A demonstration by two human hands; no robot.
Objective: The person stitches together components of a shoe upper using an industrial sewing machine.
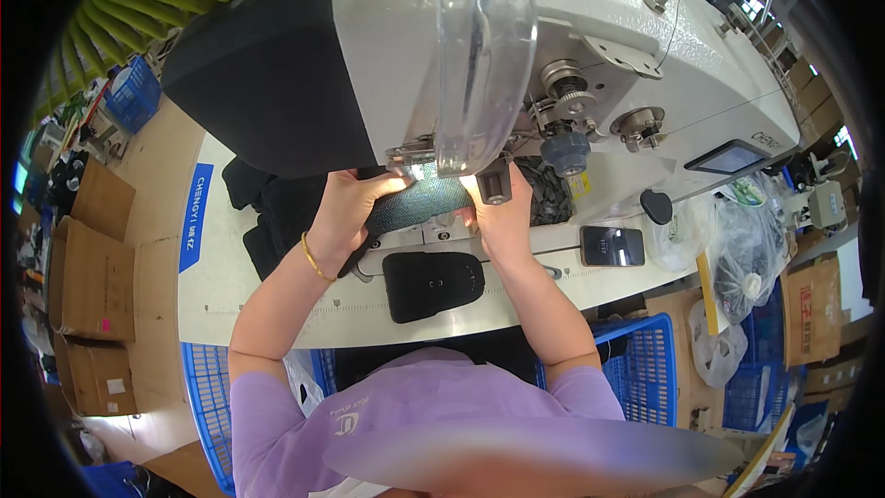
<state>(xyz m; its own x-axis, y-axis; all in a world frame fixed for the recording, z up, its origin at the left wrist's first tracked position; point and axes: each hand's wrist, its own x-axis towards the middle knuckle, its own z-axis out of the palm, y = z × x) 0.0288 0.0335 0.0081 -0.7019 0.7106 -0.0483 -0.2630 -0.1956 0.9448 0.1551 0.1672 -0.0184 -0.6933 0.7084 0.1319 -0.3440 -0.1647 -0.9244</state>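
Teal woven piece held between two hands beneath the sewing machine's head.

From here I see the teal piece stretched between the grips: the left hand pinches its left end, thumb uppermost, and the right hand holds its right end, partly hidden by the sewing machine. A flat black piece lies just nearer the body than both grips; a phone rests right of them.
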